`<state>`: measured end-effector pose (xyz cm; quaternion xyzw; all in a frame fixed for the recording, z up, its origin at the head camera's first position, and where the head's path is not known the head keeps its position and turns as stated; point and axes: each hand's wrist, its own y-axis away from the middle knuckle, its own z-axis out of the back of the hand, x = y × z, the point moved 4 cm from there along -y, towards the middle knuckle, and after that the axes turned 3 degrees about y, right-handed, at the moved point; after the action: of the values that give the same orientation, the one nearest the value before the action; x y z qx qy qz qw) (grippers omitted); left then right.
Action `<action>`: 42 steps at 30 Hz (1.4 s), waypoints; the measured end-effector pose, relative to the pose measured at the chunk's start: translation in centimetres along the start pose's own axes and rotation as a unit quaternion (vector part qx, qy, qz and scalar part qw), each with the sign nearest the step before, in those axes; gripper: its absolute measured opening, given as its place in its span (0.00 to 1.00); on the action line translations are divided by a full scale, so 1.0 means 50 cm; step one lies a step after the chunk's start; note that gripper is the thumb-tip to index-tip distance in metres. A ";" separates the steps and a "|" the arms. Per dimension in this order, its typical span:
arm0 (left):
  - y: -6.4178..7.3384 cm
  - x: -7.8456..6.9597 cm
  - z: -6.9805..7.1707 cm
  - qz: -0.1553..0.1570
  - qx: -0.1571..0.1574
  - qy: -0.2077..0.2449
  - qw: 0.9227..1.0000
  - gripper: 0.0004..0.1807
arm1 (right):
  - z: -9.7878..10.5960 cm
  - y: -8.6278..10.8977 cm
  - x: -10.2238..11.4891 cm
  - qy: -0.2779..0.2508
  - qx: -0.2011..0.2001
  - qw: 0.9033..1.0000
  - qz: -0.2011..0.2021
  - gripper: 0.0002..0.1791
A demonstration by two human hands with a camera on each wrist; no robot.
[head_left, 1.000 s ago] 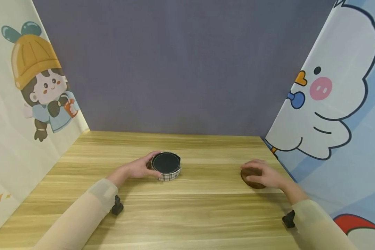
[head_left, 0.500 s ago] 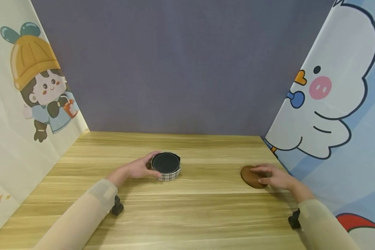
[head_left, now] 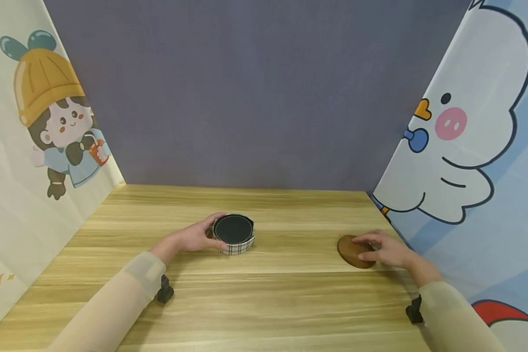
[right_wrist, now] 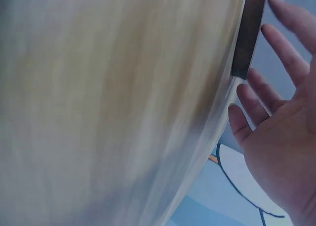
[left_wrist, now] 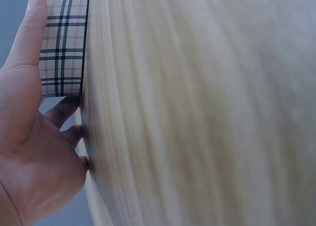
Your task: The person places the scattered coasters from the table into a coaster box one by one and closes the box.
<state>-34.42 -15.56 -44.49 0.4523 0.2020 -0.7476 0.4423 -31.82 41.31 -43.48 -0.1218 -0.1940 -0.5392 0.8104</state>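
In the head view, a round holder (head_left: 234, 230) with black-and-white plaid sides and a flat black round top stands on the wooden table, left of centre. My left hand (head_left: 194, 236) grips its left side, thumb along the near wall and fingers round the back. The left wrist view shows the thumb flat against the plaid wall (left_wrist: 64, 43). Farther right lies a flat brown round coaster (head_left: 351, 251). My right hand (head_left: 385, 248) is over its right part, thumb and fingers loosely spread with fingertips at its top. In the right wrist view the coaster's dark edge (right_wrist: 250, 33) shows beside the fingers.
The wood-grain table (head_left: 246, 303) is backed by a grey cloth wall (head_left: 246, 98). Printed cartoon curtains stand at the left (head_left: 17, 234) and the right (head_left: 479, 146), the right one close to my right hand.
My right hand has drawn back to the right, uncovering more of the brown coaster, which has shifted slightly toward me. The left hand and plaid holder have stayed in place.
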 end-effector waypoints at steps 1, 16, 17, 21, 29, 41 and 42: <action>0.001 0.000 0.000 -0.003 0.001 -0.001 1.000 0.63 | -0.001 0.000 0.002 -0.001 0.000 1.000 0.001 0.31; 0.002 0.001 0.002 0.012 -0.003 -0.001 1.000 0.63 | -0.019 -0.013 0.050 0.053 0.032 0.998 0.017 0.48; 0.002 0.001 0.002 0.012 -0.003 -0.001 1.000 0.63 | -0.021 -0.015 0.052 0.054 0.029 0.998 0.018 0.48; 0.002 0.001 0.000 0.015 0.001 0.002 1.000 0.64 | -0.031 -0.029 0.068 0.055 0.009 0.998 0.027 0.45; 0.001 -0.001 0.001 0.006 -0.001 0.000 1.000 0.62 | -0.043 -0.079 0.134 0.040 -0.013 0.998 0.042 0.43; 0.001 0.002 0.004 0.008 0.001 -0.007 1.000 0.64 | -0.083 -0.159 0.275 0.001 -0.019 0.995 0.094 0.41; 0.000 0.003 0.004 0.006 0.001 -0.011 1.000 0.64 | -0.089 -0.165 0.286 -0.001 -0.018 0.995 0.099 0.41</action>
<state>-34.53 -15.77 -44.51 0.4460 0.1939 -0.7496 0.4490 -33.68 24.46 -41.18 -0.1551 -0.1721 -0.4598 0.8573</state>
